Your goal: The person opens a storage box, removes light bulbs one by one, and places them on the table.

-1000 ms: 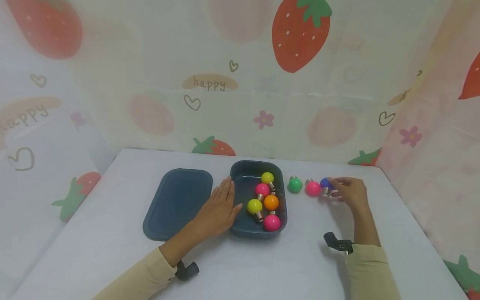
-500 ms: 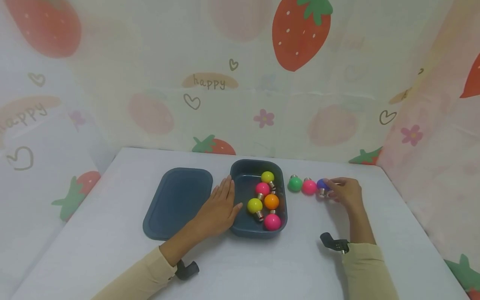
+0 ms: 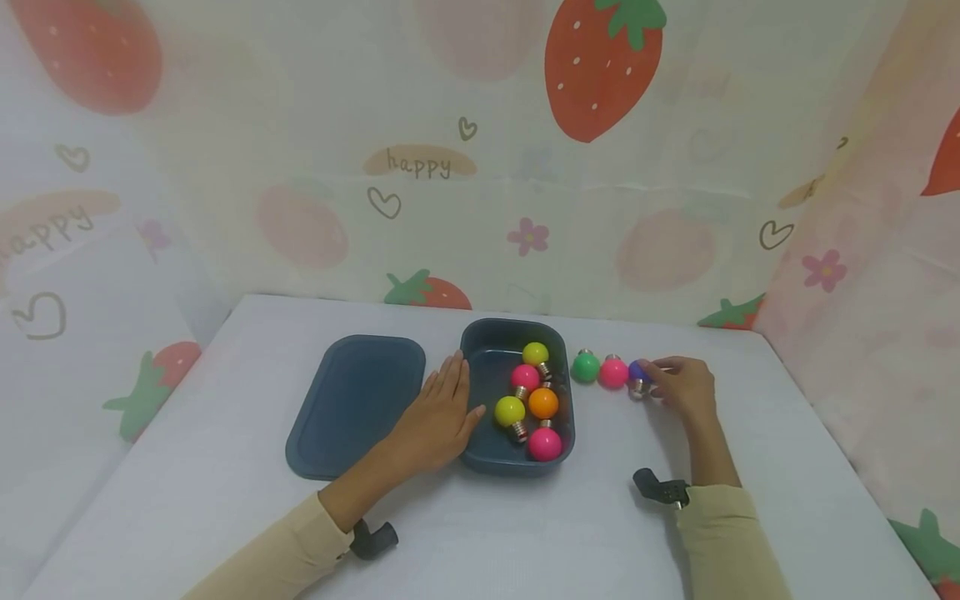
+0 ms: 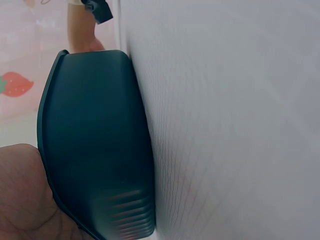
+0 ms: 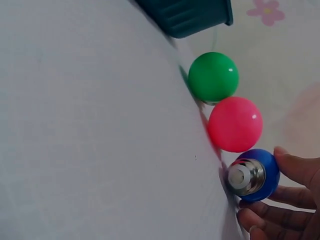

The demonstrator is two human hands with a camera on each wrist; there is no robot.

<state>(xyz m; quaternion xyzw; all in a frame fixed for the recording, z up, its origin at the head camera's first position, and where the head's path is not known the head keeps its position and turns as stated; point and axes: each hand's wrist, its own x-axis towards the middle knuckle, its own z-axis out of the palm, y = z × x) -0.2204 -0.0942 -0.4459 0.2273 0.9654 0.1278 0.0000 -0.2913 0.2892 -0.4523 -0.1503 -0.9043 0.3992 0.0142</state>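
My left hand (image 3: 433,421) lies with straight fingers along the left rim of a dark teal plastic box (image 3: 517,471). Several coloured light bulbs lie inside, among them an orange bulb (image 3: 543,403) and a yellow bulb (image 3: 510,412). To the right of the box, my right hand (image 3: 686,390) holds a blue light bulb (image 5: 270,175) between thumb and fingers, its metal screw base facing the wrist camera. A pink bulb (image 5: 235,124) sits right beside the blue one. Beyond that is a green bulb (image 5: 213,77), close to the box wall.
A flat dark teal lid (image 3: 360,408) lies on the white table (image 3: 570,533), left of the box. Fabric walls (image 3: 480,208) printed with strawberries stand behind and at both sides of the table. Each wrist wears a small black camera (image 3: 660,486).
My right hand has moved left with the blue bulb. The pink bulb has shifted left, and the green bulb has slid slightly toward the box. My left hand keeps its place.
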